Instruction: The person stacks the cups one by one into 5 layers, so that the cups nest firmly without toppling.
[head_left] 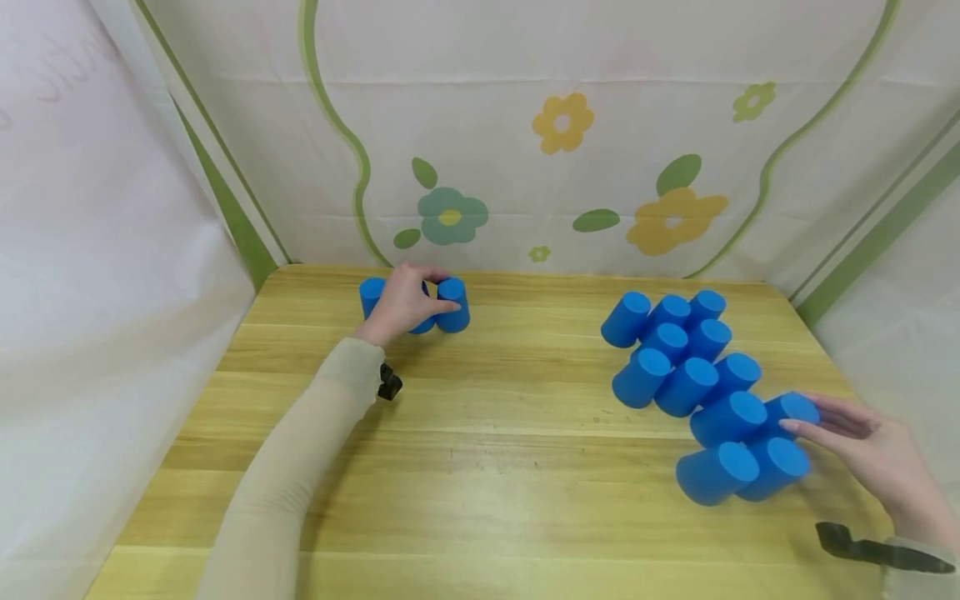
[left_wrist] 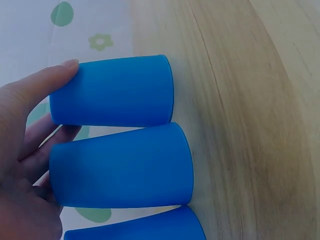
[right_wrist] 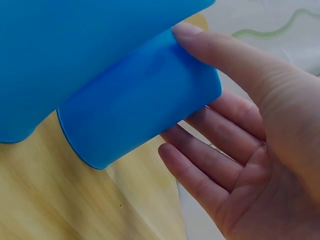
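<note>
The half-curled left hand pinches a blue tapered plastic cup, matching cups by its palm; the half-open right hand grips another cup.

The left arm lay stretched forward, its sleeved forearm running from the left hand back toward the body. That hand's thumb faced its curled fingers, pinching. Well apart to its right and nearer the body, the right hand also pinched, thumb opposite slightly fanned fingers.
</note>
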